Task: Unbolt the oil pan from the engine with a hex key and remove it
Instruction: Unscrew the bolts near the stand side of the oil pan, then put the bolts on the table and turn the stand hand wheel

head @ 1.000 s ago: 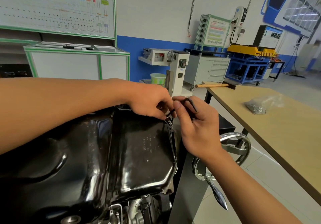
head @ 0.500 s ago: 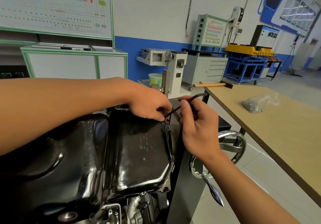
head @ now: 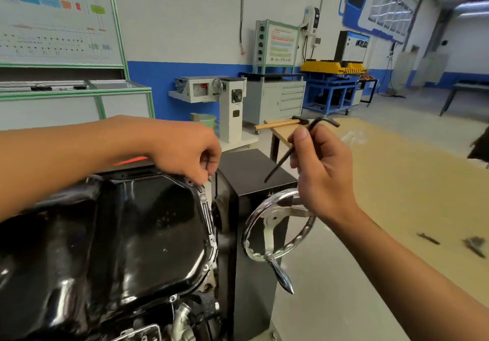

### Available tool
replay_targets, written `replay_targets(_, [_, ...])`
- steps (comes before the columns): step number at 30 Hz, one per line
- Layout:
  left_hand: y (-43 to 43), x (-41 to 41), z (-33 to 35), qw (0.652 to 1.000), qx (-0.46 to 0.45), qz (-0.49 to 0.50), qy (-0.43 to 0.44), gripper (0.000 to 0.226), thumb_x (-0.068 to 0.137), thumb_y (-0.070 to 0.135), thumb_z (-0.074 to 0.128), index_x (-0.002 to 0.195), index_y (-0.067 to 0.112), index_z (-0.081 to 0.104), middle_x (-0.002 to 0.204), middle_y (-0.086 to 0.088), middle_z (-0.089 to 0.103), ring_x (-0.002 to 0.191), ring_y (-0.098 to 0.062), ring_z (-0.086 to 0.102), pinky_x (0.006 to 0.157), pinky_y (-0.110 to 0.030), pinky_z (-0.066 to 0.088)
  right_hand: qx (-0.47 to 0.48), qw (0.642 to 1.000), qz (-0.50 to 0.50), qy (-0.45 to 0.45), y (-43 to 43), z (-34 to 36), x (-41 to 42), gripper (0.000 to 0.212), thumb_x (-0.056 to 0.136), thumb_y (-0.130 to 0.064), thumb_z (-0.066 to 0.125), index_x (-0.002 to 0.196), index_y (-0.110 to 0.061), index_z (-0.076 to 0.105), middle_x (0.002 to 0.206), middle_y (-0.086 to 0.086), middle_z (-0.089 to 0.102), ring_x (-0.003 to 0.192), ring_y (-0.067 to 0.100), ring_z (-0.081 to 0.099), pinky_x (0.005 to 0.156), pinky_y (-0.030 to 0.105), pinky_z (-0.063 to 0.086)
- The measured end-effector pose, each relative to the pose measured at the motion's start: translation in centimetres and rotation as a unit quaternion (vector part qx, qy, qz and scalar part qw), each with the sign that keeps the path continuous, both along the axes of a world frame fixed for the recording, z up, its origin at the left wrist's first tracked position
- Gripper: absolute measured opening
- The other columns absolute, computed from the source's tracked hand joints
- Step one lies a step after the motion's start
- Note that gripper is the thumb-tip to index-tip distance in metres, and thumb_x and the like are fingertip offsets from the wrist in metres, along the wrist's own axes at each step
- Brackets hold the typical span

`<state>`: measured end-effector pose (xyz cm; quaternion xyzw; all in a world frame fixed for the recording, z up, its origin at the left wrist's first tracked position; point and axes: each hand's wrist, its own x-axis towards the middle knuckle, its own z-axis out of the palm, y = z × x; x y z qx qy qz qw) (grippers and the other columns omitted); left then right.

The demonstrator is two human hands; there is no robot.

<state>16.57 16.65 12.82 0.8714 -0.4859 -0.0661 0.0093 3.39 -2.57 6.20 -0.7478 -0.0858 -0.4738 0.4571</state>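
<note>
A: Where is the pan?
B: On top of the engine, glossy black, at lower left. Its flange runs along the right edge.
A: And the left hand?
B: At the pan's far right corner. Its fingers are curled, tips down on the flange. Whether they pinch anything there I cannot tell; it is too small.
A: The hex key?
B: In the right hand, in the air to the right of the pan, touching nothing else. Thumb and curled fingers clasp its long arm. The short arm sticks out above the hand; the long end points down and left, well apart from the pan.
A: What is below that hand?
B: A chrome handwheel on a black stand, just beside the pan.
A: The surface?
B: At right, wooden. A hammer lies at its far left corner. Two small dark bits near the right edge are too blurred to name.
</note>
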Motion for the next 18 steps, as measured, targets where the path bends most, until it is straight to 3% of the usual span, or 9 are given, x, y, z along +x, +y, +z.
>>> replay_targets(3, [-6.9,-2.9,0.9,0.983,-0.132,-0.061,0.108,0.016,0.082,0.013,0.071,0.079,0.029,0.072,0.07,0.015,0.07,0.062,-0.004,0.066,0.06,-0.015,0.05,0.032,0.997,-0.052,0.037,-5.1,1.5,-3.0,0.028,0.105,-0.022,0.046,0.084,-0.011,0.061,0.071,0.015,0.059,0.06,0.017,0.055,0.05,0.024,0.044])
replay_targets(5, [-12.7,-5.2,0.2,0.951,-0.209,-0.088,0.209,0.019,0.087,0.006,0.069,0.082,0.024,0.073,0.079,0.006,0.073,0.067,-0.007,0.069,0.061,-0.017,0.054,0.047,0.992,-0.085,0.081,-8.7,1.8,-5.2,0.028,0.105,-0.024,0.046,0.083,-0.017,0.062,0.07,0.009,0.061,0.06,0.009,0.056,0.051,0.016,0.044])
replay_targets(7, [-18.7,-7.4,-1.4,0.919,-0.266,-0.093,0.276,0.017,0.088,0.003,0.068,0.087,0.019,0.074,0.089,-0.006,0.073,0.071,-0.011,0.069,0.062,-0.019,0.056,0.064,0.983,-0.12,0.12,-12.5,1.1,-7.7,0.029,0.105,-0.027,0.047,0.081,-0.019,0.062,0.072,0.008,0.063,0.062,0.01,0.059,0.052,0.015,0.046])
replay_targets(11, [-29.3,-11.3,-7.3,0.872,-0.299,-0.074,0.381,0.013,0.088,0.0,0.068,0.087,0.012,0.074,0.08,-0.007,0.068,0.071,-0.011,0.063,0.059,-0.023,0.057,0.125,0.953,-0.202,0.188,-19.6,-2.5,-13.2,0.033,0.104,-0.031,0.048,0.083,-0.01,0.062,0.072,0.008,0.063,0.059,0.015,0.065,0.05,0.019,0.05])
replay_targets(14, [-35.5,-14.3,-12.5,0.893,-0.235,-0.069,0.378,0.012,0.088,0.002,0.07,0.086,0.013,0.074,0.082,-0.006,0.071,0.073,-0.014,0.064,0.061,-0.027,0.06,0.18,0.927,-0.239,0.227,-24.2,-5.6,-16.5,0.036,0.105,-0.031,0.046,0.078,-0.011,0.058,0.068,0.007,0.057,0.058,0.024,0.065,0.046,0.021,0.047])
replay_targets(18, [-40.4,-16.4,-16.8,0.935,-0.172,-0.079,0.299,0.012,0.09,0.011,0.067,0.097,0.012,0.076,0.078,0.001,0.071,0.06,-0.014,0.063,0.055,-0.025,0.054,0.213,0.902,-0.268,0.261,-28.5,-9.2,-18.1,0.036,0.102,-0.026,0.05,0.072,-0.008,0.059,0.066,0.003,0.056,0.046,0.02,0.061,0.042,0.022,0.042])
